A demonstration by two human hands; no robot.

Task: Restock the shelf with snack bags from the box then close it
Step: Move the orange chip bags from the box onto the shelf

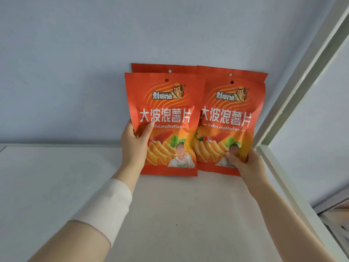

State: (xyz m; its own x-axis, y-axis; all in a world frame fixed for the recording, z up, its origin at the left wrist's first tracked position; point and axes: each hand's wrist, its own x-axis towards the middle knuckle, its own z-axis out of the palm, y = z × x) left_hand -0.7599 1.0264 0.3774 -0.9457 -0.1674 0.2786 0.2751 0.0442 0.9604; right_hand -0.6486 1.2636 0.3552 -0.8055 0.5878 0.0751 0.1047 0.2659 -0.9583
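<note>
Two rows of orange-red snack bags stand upright on the white shelf board (56, 186), against the pale blue back wall. My left hand (135, 144) grips the left edge of the front left snack bag (166, 114), thumb on its face. My right hand (245, 165) holds the lower right corner of the front right snack bag (228, 118), thumb pressed on its front. Behind each front bag the top of another bag shows: the back left bag (151, 67) and the back right bag (245, 72). The box is out of view.
A white shelf post (309, 59) runs diagonally up the right side, and the shelf's right rim (283, 186) runs toward me. Bare shelf board stretches to the left of the bags and in front of them. Below the shelf at the lower right something blurred shows.
</note>
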